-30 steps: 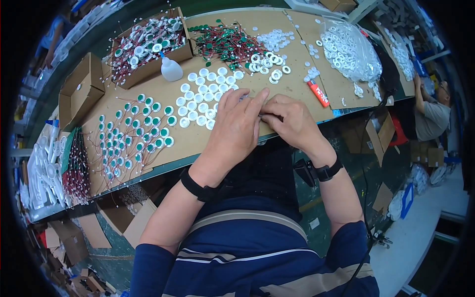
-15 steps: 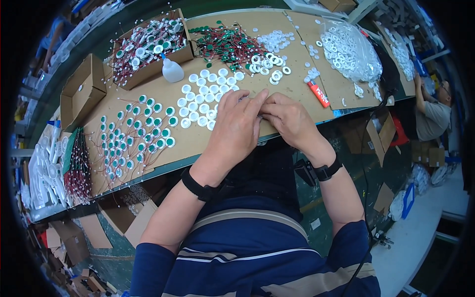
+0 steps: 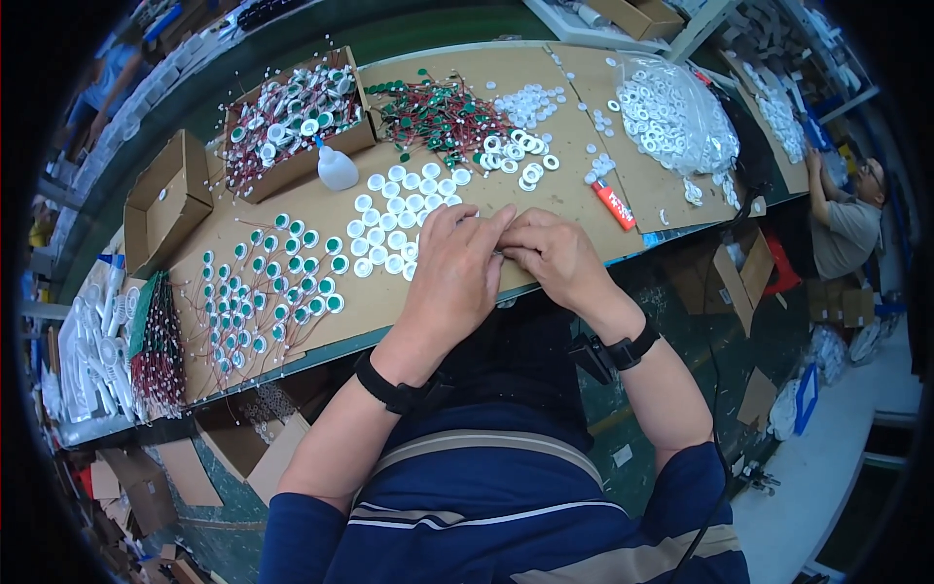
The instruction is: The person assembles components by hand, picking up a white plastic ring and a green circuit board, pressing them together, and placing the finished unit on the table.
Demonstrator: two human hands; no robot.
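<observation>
My left hand point(image 3: 453, 261) and my right hand point(image 3: 562, 257) meet over the table's near edge, thumbs and fingertips bent together. Whatever sits between the fingertips is hidden by the fingers. Just left of my left hand, rows of round white caps point(image 3: 394, 220) lie on the cardboard-covered tabletop. Beyond my hands are loose white rings point(image 3: 511, 148) and a heap of green discs with red wires point(image 3: 438, 119). Right of my right hand lies a red tube point(image 3: 614, 205). Farther left, white caps with green discs and wires point(image 3: 282, 265) are spread out.
A white squeeze bottle point(image 3: 338, 169) stands beside a full cardboard box point(image 3: 292, 180). At left are an open box point(image 3: 165, 200), a wired bundle point(image 3: 156, 341) and white plastic parts point(image 3: 95, 336). A bag of white rings point(image 3: 676, 117) lies right. A person point(image 3: 848, 229) works at far right.
The view has tilted a little, so the table sits slightly lower in it. My hands stay together at the near edge, with only small finger movement.
</observation>
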